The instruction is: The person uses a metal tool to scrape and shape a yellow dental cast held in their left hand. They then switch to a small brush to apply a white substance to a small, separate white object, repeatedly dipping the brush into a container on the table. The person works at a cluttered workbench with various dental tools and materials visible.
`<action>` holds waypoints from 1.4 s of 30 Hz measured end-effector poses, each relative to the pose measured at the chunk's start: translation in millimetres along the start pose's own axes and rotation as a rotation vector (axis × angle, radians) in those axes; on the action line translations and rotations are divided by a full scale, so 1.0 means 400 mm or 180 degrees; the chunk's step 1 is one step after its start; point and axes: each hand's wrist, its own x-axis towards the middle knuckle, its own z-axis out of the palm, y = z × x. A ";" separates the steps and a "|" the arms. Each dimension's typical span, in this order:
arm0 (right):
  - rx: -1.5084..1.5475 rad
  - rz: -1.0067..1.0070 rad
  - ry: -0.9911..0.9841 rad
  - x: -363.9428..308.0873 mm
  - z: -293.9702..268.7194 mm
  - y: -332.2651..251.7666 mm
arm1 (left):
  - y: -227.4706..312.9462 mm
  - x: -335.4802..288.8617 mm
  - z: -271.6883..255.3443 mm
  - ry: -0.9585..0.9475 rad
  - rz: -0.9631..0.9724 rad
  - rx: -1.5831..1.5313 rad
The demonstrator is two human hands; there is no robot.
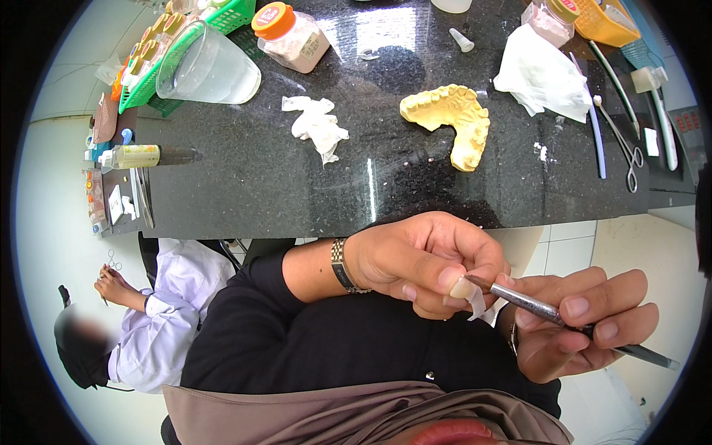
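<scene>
Just past the table's front edge, my left hand pinches a small cream artificial tooth between thumb and fingers. A thin translucent strip hangs down beside the tooth. My right hand grips a fine brush with a silvery ferrule and dark handle, its far end pointing to the lower right. The brown bristle tip meets the tooth, or lies right at its edge. On the black table beyond my hands rests a yellow plaster dental cast, a horseshoe-shaped arch with moulded teeth.
Crumpled white tissue and a white cloth lie on the table. A plastic cup, an orange-lidded jar and a green basket stand far left. Forceps lie right. Another person sits at left.
</scene>
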 end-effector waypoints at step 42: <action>0.0188 -0.0068 0.0078 -0.019 -0.071 0.003 | -0.026 0.045 -0.030 -0.0010 0.0031 0.0120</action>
